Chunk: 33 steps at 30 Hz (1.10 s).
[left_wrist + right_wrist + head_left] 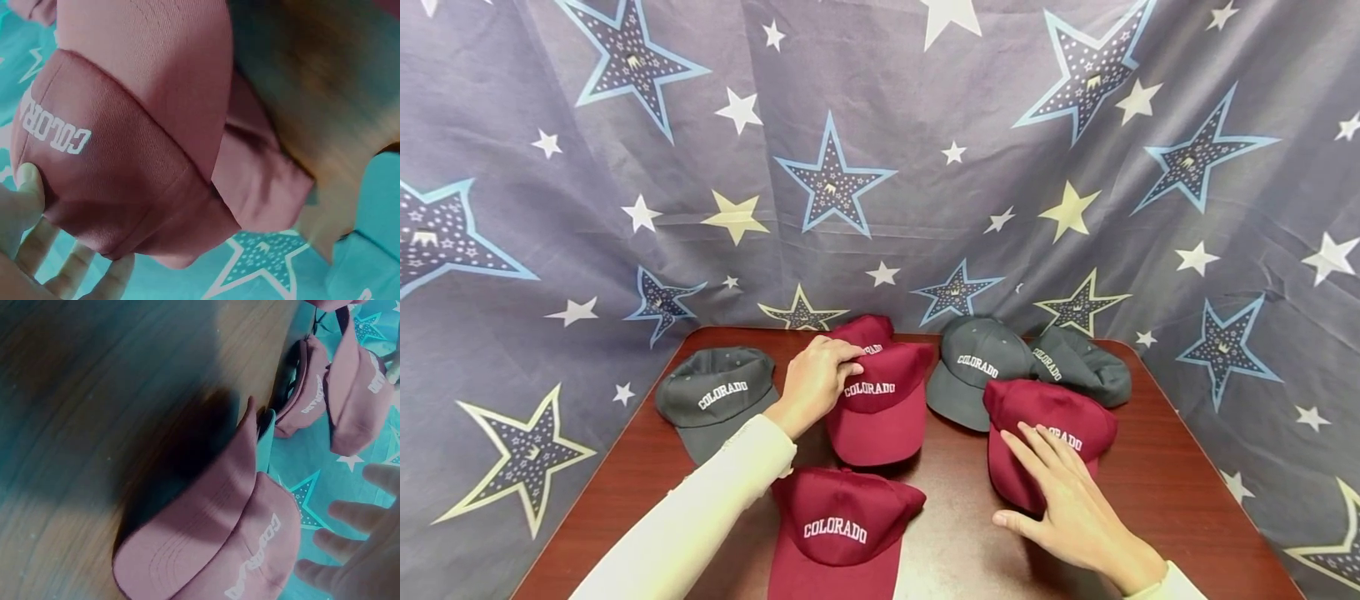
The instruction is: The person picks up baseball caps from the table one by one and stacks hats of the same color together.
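My left hand (818, 383) grips a maroon baseball cap (878, 429) by its crown, at the middle of the table. In the left wrist view the thumb presses the front beside the white lettering, and the other fingers go behind the crown. Directly behind it sits another maroon cap (867, 329), partly covered. My right hand (1067, 508) is spread with straight fingers over a maroon cap (1011, 467) on the right. The right wrist view shows those fingers apart from this cap's crown (265, 531). Nearest the front lies one more maroon cap (842, 500), brim forward.
A dark grey cap (718, 379) sits at the left of the brown table (1180, 483). Two more, a grey cap (985, 342) and a crumpled grey cap (1086, 367), stand back right. A star-patterned cloth (880, 83) hangs behind and along both sides.
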Each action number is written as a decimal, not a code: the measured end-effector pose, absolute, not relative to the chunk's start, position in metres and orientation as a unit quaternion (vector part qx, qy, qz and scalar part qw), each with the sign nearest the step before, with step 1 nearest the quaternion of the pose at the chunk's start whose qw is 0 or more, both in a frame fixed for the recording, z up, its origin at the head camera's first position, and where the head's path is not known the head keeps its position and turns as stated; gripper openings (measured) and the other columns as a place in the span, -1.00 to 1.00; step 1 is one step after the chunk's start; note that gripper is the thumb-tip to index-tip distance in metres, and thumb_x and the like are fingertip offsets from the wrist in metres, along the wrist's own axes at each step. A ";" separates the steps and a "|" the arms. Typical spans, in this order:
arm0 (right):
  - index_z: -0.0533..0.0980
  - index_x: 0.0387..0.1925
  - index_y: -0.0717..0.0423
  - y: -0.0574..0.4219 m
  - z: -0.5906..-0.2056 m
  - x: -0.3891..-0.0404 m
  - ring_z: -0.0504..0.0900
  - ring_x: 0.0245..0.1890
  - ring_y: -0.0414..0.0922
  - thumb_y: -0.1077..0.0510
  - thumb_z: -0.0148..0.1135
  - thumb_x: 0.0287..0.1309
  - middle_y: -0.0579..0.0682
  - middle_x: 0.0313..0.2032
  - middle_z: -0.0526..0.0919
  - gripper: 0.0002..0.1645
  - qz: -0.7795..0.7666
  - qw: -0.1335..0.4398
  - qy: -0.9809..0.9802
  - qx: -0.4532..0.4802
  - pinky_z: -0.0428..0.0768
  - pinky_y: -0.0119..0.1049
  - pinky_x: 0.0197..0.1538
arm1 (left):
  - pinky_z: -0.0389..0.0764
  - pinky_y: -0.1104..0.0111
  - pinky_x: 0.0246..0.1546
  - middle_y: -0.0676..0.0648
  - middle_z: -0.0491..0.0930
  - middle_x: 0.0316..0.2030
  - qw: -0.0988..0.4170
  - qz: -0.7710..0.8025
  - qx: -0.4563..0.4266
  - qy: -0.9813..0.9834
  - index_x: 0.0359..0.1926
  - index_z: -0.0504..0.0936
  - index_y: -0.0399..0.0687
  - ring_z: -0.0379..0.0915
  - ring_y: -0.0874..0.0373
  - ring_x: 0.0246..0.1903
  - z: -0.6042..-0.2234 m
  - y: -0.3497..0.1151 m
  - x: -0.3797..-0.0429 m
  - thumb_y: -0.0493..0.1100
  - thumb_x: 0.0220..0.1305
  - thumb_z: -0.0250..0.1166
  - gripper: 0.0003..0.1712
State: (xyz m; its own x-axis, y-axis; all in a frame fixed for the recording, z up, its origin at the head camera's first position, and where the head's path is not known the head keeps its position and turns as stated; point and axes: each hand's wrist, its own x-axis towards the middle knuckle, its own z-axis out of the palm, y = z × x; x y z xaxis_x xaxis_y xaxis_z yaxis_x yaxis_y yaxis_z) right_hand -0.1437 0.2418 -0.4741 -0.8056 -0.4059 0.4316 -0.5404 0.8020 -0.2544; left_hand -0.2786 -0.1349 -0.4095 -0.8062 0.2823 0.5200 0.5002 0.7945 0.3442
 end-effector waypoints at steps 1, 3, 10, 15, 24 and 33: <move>0.31 0.52 -0.12 0.242 -0.474 -0.144 0.23 0.45 0.27 -0.40 0.55 -0.11 0.13 0.47 0.33 0.20 0.186 0.182 -0.931 0.255 0.23 0.34 0.34 | 0.67 0.03 -0.19 0.08 0.76 -0.07 0.232 -0.240 -0.218 -0.917 -0.04 0.82 0.14 0.57 0.05 -0.02 -0.407 -0.135 -0.277 -0.09 0.23 0.48 -0.74; 0.33 0.51 -0.08 0.241 -0.474 -0.143 0.23 0.45 0.27 -0.40 0.55 -0.11 0.13 0.46 0.33 0.19 0.186 0.185 -0.930 0.257 0.23 0.34 0.33 | 0.67 0.04 -0.19 0.08 0.76 -0.06 0.241 -0.238 -0.229 -0.913 -0.03 0.82 0.15 0.56 0.04 -0.03 -0.402 -0.135 -0.275 -0.09 0.24 0.48 -0.73; 0.29 0.53 -0.14 0.242 -0.474 -0.143 0.22 0.45 0.28 -0.38 0.56 -0.11 0.13 0.47 0.33 0.20 0.186 0.182 -0.931 0.254 0.22 0.33 0.34 | 0.65 0.08 -0.13 0.05 0.77 -0.07 0.249 -0.231 -0.255 -0.905 -0.05 0.82 0.09 0.57 0.01 -0.06 -0.385 -0.137 -0.268 -0.11 0.23 0.49 -0.75; 0.27 0.54 -0.20 0.244 -0.474 -0.143 0.21 0.46 0.26 -0.43 0.52 -0.07 0.12 0.47 0.33 0.19 0.185 0.180 -0.934 0.248 0.21 0.34 0.35 | 0.65 0.11 -0.13 0.06 0.76 -0.09 0.244 -0.236 -0.258 -0.904 -0.08 0.82 0.12 0.55 0.02 -0.06 -0.371 -0.140 -0.261 -0.12 0.22 0.49 -0.77; 0.24 0.56 -0.24 0.244 -0.473 -0.142 0.19 0.47 0.24 -0.42 0.51 -0.06 0.07 0.49 0.30 0.19 0.184 0.172 -0.936 0.245 0.19 0.31 0.37 | 0.64 0.12 -0.09 0.07 0.76 -0.09 0.217 -0.217 -0.267 -0.914 -0.05 0.82 0.13 0.55 0.07 -0.03 -0.351 -0.145 -0.239 -0.07 0.22 0.51 -0.74; 0.26 0.55 -0.22 0.242 -0.471 -0.141 0.19 0.47 0.26 -0.40 0.54 -0.08 0.09 0.48 0.32 0.19 0.182 0.177 -0.936 0.245 0.19 0.30 0.38 | 0.64 0.17 -0.17 0.14 0.75 -0.15 0.216 -0.185 -0.308 -0.908 -0.06 0.83 0.14 0.54 0.11 -0.12 -0.342 -0.151 -0.213 -0.10 0.17 0.54 -0.72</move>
